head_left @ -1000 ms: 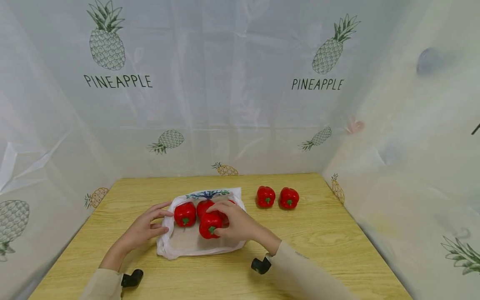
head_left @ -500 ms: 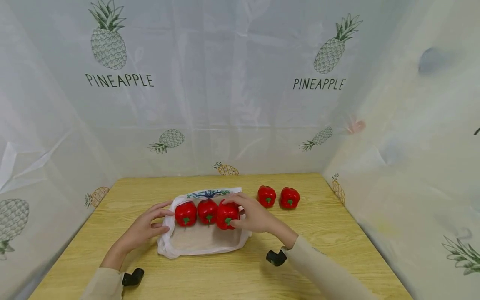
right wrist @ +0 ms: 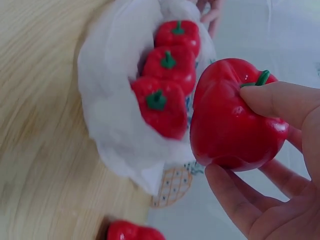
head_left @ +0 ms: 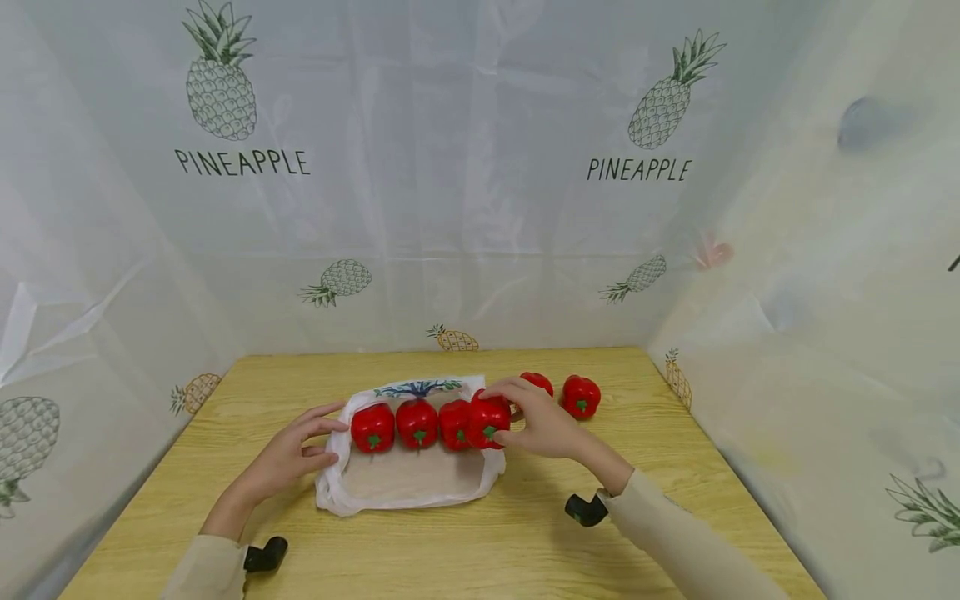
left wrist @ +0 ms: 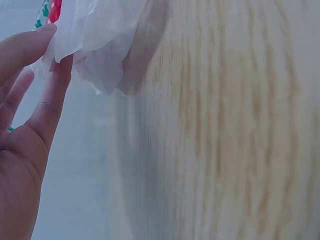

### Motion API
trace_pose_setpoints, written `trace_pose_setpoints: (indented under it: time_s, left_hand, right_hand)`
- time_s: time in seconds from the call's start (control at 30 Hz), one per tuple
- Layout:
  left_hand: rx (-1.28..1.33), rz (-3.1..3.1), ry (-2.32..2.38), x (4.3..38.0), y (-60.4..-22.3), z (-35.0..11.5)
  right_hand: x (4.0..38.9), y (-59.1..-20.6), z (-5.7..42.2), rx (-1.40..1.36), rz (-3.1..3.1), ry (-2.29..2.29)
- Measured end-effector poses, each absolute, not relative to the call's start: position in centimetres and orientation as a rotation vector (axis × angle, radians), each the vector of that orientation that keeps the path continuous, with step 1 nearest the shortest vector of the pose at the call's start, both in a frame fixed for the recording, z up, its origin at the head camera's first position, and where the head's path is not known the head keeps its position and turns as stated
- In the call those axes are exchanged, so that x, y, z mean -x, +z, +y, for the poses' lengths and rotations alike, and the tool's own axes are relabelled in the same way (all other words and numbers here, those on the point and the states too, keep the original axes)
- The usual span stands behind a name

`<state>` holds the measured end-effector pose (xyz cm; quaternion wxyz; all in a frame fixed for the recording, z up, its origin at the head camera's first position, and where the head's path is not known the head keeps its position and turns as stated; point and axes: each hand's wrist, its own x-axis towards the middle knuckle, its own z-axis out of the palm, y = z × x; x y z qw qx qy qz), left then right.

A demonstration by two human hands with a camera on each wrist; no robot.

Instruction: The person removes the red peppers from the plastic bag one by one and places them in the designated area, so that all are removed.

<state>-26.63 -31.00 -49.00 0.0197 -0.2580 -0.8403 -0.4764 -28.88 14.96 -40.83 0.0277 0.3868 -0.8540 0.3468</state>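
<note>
In the head view, my right hand holds a red bell pepper by its sides, over the right end of a white plastic bag. The right wrist view shows the thumb by the green stem of this pepper and the fingertips under it. Three more red bell peppers, the middle one among them, sit in a row inside the bag, whose mouth faces me. My left hand is at the bag's left side; in the left wrist view the bag's edge is pinched between thumb and finger.
Two red bell peppers stand on the wooden table at the back right: one in full view, the other partly behind my right hand. A pineapple-print curtain encloses the table's back and sides.
My right hand has carried its bell pepper rightward and toward the back, from the bag's middle to its right end. The left hand and the bag have hardly moved.
</note>
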Motion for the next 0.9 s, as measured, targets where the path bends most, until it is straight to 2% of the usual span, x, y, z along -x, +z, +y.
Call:
trace_pose_setpoints:
  time_s: [0.9]
  left_hand:
    - [0.81,-2.61,-1.509,26.9,-49.4,-31.0]
  right_hand:
    - [31.0,-40.2,29.6,-1.002,-2.646,0.948]
